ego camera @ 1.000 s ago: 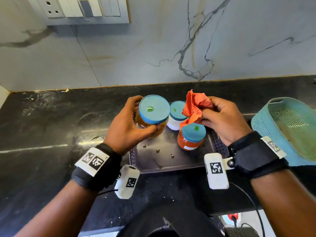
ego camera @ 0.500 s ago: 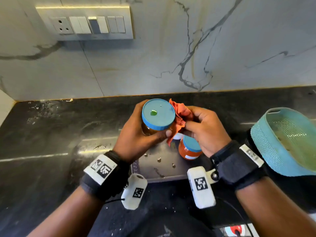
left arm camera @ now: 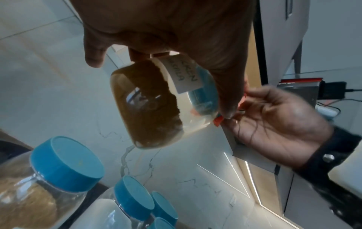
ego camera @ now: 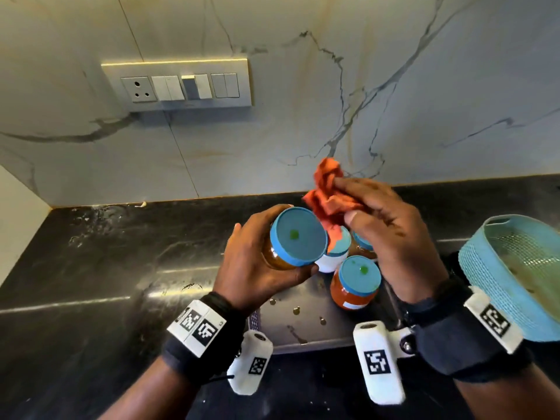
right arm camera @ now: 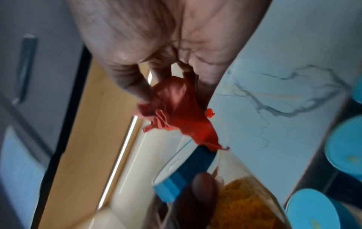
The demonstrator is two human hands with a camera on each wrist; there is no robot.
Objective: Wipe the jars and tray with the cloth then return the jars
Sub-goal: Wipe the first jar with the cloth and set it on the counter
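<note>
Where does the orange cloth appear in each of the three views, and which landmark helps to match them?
Head: the orange cloth is upper centre, bunched in the right hand.
Left wrist: only slivers of the cloth show right of centre, behind the held jar.
Right wrist: the cloth hangs at centre.
Shared landmark: the held jar's blue lid, beside the cloth in every view.

Blue-lidded jar of brown powder (ego camera: 286,247) held tilted above the metal tray (ego camera: 306,325), crumpled orange cloth (ego camera: 328,197) beside its lid, red-filled jar (ego camera: 354,283) and white-filled jar (ego camera: 333,256) upright on tray
</note>
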